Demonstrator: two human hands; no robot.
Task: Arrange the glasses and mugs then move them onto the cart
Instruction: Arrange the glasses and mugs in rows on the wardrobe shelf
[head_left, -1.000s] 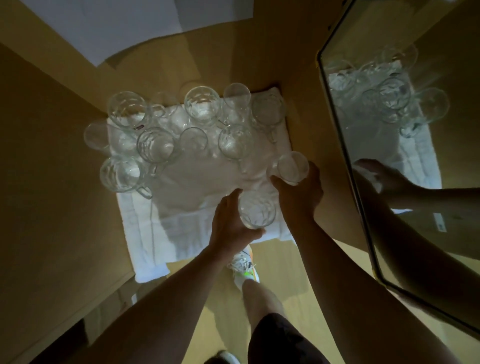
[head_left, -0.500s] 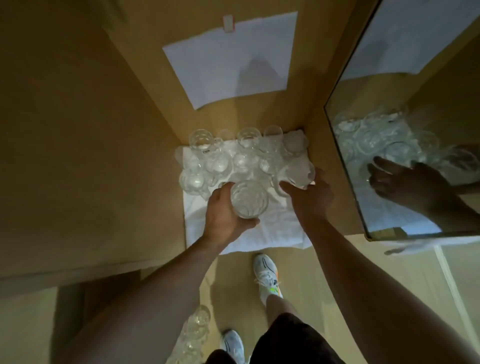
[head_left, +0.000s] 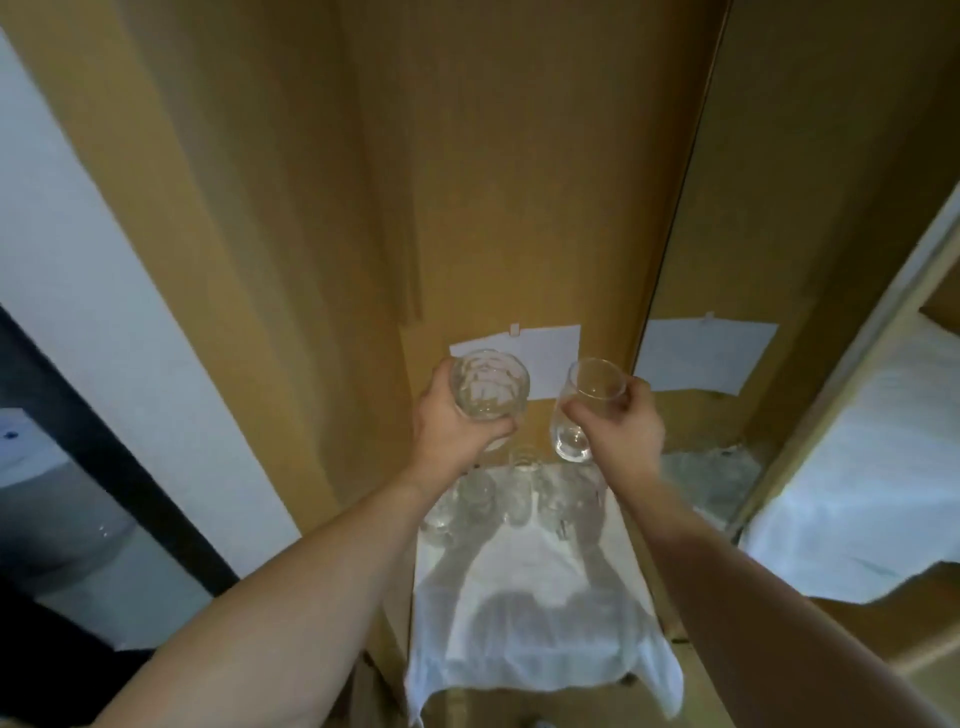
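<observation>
At nine o'clock a white wall (head_left: 104, 270) runs down the edge of my view, with a dark strip (head_left: 119, 467) below it. Next comes the tan wooden side panel (head_left: 270, 218) of the cupboard. My left hand (head_left: 449, 428) is raised just left of centre, fingers curled round a faceted glass mug (head_left: 489, 383), which I hold up clear of the shelf. Below it, toward six o'clock, a white cloth (head_left: 535, 618) covers the shelf and hangs over its front edge; a cluster of clear glasses (head_left: 511, 499) stands at the cloth's far end, blurred together so I cannot count them. A white paper sheet (head_left: 545, 353) is clipped to the back panel behind both hands. My right hand (head_left: 621, 426), just right of centre, grips a smooth tall glass (head_left: 584, 410), tilted, also lifted off the cloth. At three o'clock a mirror (head_left: 727, 260) reflects the paper and glassware
</observation>
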